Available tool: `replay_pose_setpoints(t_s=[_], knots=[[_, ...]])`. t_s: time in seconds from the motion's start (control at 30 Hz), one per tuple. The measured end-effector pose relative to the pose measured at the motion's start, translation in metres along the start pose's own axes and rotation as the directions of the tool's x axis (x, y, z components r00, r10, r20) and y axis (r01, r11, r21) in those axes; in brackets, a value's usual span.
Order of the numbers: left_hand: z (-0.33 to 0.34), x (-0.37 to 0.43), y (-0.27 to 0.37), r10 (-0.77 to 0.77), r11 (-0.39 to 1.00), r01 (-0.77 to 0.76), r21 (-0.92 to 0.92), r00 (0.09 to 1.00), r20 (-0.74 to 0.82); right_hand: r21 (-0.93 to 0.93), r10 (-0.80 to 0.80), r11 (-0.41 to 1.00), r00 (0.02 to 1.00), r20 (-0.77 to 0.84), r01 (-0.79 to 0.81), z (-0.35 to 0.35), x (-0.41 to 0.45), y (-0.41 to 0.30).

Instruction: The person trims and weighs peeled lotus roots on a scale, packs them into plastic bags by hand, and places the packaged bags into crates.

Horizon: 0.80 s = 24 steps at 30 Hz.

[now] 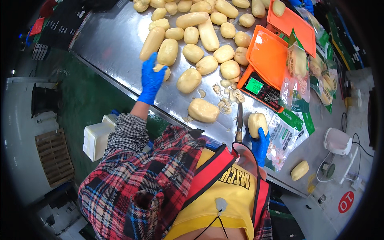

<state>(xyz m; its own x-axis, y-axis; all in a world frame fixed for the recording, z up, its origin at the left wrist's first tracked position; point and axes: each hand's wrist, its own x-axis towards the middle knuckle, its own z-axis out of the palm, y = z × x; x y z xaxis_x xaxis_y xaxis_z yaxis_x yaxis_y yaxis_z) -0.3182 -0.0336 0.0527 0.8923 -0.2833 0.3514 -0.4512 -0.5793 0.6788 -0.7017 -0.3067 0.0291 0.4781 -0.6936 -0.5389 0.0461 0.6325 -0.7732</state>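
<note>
My left hand (151,79), in a blue glove, is spread over a small peeled lotus root piece (166,75) near the table's left edge. Its fingertips reach the lower end of a long lotus root piece (152,42); whether they press on either piece I cannot tell. At the right, my gloved right hand (260,147) grips the lower end of a peeled lotus root (257,122). Beside that root lies a knife (239,117), its wooden handle towards me and its tip by a cut slice (239,95). A single large piece (203,110) rests left of the knife.
Many peeled lotus roots (207,33) cover the far steel table (105,39). A digital scale with an orange tray (267,51) stands right, a filled bag (297,75) against it. Flat printed bags (283,135) lie near my right hand. Farther right is a lone root (299,170).
</note>
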Motion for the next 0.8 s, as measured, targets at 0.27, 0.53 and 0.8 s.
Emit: replay_pose_setpoints(t_s=[0.27, 0.53, 0.8], knots=[[-0.017, 0.001, 0.023, 0.189, 0.923, -0.203, 0.327, 0.979, 0.076, -0.174, -0.091, 0.982, 0.989, -0.115, 0.070, 0.008, 0.012, 0.008], [0.051, 0.067, 0.055, 0.396, 0.788, -0.556, 0.264, 0.786, 0.474, -0.414, -0.043, 0.910, 0.988, -0.150, -0.023, 0.023, 0.002, 0.003], [0.067, 0.070, 0.051, 0.381, 0.847, -0.513, 0.136, 0.766, 0.517, -0.621, -0.125, 0.784, 0.976, -0.177, -0.012, -0.001, -0.007, 0.019]])
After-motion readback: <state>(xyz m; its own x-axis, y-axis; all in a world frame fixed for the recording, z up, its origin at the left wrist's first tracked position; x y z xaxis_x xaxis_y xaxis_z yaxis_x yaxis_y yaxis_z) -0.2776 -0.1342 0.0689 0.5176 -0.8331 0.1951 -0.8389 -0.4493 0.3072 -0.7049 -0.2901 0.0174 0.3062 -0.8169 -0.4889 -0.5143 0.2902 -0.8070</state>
